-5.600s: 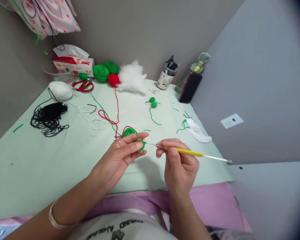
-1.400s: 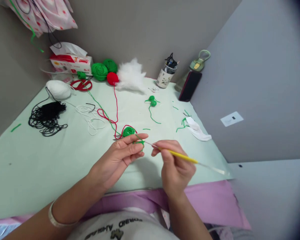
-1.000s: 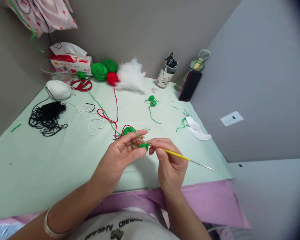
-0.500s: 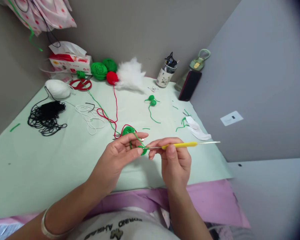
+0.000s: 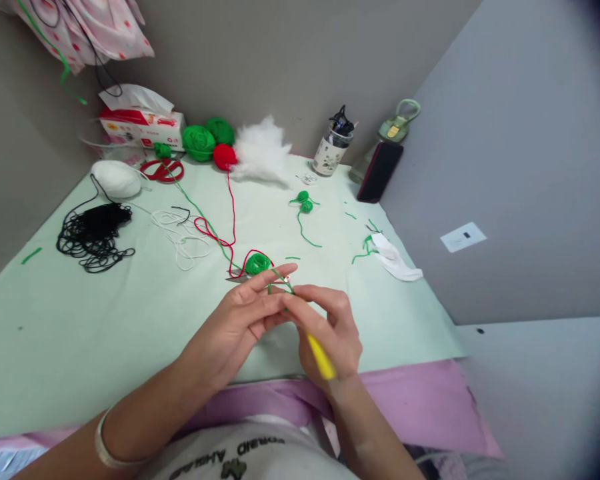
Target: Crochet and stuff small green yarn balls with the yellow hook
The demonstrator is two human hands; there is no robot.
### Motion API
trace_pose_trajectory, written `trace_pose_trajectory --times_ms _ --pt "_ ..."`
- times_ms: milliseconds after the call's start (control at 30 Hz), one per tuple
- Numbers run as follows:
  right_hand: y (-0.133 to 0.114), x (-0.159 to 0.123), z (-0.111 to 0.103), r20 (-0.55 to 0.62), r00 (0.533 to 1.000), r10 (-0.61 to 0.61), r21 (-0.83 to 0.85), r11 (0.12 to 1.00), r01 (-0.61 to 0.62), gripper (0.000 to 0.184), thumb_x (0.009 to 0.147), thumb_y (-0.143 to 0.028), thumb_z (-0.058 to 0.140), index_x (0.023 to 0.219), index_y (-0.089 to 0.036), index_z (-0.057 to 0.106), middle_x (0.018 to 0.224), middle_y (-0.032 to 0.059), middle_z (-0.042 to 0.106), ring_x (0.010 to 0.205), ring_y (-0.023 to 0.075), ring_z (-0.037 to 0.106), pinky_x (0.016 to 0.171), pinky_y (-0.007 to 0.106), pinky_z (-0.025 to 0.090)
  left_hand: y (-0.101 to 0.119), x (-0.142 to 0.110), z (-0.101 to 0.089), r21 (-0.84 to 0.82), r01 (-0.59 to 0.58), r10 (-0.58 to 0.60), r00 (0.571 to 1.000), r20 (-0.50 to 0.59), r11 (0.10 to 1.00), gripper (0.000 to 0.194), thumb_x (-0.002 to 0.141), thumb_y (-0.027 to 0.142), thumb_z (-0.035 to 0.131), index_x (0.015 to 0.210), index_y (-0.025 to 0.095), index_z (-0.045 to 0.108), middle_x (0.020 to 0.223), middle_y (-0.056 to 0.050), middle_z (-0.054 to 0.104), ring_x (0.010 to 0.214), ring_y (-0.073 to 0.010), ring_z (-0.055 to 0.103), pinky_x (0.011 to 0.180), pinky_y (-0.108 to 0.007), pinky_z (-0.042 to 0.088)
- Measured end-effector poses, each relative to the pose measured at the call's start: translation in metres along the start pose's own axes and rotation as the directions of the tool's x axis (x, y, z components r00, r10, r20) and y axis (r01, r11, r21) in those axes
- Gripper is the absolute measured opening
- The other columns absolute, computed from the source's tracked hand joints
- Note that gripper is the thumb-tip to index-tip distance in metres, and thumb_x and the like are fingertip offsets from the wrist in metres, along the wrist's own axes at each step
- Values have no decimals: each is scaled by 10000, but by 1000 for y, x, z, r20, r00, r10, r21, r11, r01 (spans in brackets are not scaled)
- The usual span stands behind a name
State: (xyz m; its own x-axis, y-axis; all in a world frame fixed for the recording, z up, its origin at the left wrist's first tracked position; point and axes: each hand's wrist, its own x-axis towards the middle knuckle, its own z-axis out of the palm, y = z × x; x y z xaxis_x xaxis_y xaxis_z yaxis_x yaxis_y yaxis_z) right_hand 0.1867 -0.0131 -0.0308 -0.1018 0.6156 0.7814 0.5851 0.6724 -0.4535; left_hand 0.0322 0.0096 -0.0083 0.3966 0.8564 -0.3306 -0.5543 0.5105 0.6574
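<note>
My left hand pinches a small piece of green crochet work, now mostly covered by the fingers. Green yarn runs over its raised index finger. Closed round a yellow-handled crochet hook is my right hand; the handle slants down toward my wrist and looks blurred. The hook's tip is hidden where both hands meet. Just beyond my left fingers lies a small green yarn ball, beside the partly covered blades of a pair of scissors.
At the back are a tissue box, green yarn balls, a red ball, white stuffing, a pen jar and a phone. Black yarn lies left; two small green balls sit mid-table.
My right hand has turned and come closer to my left. The crochet hook has swung from nearly level to slanting down toward me. The green work is now more covered.
</note>
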Motion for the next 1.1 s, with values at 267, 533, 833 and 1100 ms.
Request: trace_pose_trajectory --times_ms 267,533,833,1100 --pt "0 14 4 16 915 404 530 772 -350 180 1015 -242 571 1001 -238 750 931 61 753 779 186 700 627 341 603 2 -1 -2 150 -107 107 994 7 983 335 844 259 805 1177 292 782 971 -6 692 964 -172 644 967 -320 485" --pt "-1 6 5 -9 970 243 316 921 -228 258 980 -120 607 1115 -272 764 1025 61 752 897 193 724 723 348 623 0 1 2 186 -160 167 986 -20 969 343 794 261 857 1129 309 803 887 14 675 904 -140 618 879 -259 486" --pt "4 13 -3 -69 906 418 500 800 -331 199 996 -171 591 1015 -252 772 880 38 736 665 153 675 587 315 582 7 4 -5 52 3 -4 1000 9 999 203 823 243 800 1023 231 833 1101 -27 702 813 -106 596 838 -263 502" --pt "3 13 6 76 884 461 619 673 -405 173 994 -229 635 1015 -276 800 980 50 765 901 181 698 697 303 583 2 0 0 210 -131 127 991 34 969 369 808 247 845 1162 332 786 1002 7 729 1030 -162 613 970 -296 464"
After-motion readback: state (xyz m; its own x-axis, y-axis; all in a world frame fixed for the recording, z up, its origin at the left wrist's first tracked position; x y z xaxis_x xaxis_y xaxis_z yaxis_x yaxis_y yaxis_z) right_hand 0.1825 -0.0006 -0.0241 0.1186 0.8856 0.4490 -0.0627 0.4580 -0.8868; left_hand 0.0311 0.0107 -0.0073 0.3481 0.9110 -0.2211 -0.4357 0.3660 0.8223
